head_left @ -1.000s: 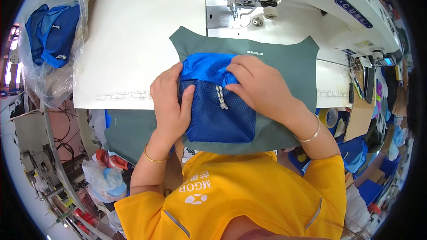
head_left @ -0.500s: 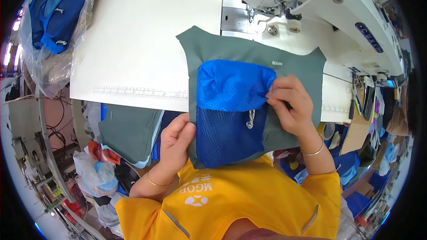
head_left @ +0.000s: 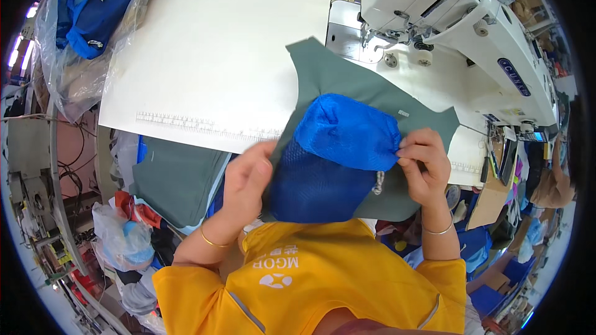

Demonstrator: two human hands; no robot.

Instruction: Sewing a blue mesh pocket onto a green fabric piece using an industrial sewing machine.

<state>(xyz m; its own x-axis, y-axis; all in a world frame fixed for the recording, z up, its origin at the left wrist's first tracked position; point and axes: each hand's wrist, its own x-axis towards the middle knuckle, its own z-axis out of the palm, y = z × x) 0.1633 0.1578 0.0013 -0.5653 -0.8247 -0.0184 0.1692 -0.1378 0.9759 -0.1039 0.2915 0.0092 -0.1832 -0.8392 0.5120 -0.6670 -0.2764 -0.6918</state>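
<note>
The panel (head_left: 351, 74) with its pocket (head_left: 347, 130) is extended across the counter's (head_left: 217, 56) front edge. The pocket's right corner is pinched in the right grip (head_left: 425, 167); whether the left grip (head_left: 245, 180), at the panel's left edge, is clenched cannot be told. Left of the panel, wide counter room is seen.

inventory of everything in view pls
panel: 1, green, between hands
pocket: 1, blue, on panel
cord: 1, grey, pocket's right
sewing machine: 1, white, upper right
table: 1, white, under machine
plastic bags: 2, clear, left
bundle: 1, blue, in upper bag
cloth stack: 1, green, below table's left
cardboard: 1, brown, right
clutter: uncounted, mixed, edges
shirt: 1, yellow, bottom
bracelets: 2, gold left, silver right
left hand: 1, panel's left edge
right hand: 1, pinching pocket's edge
</note>
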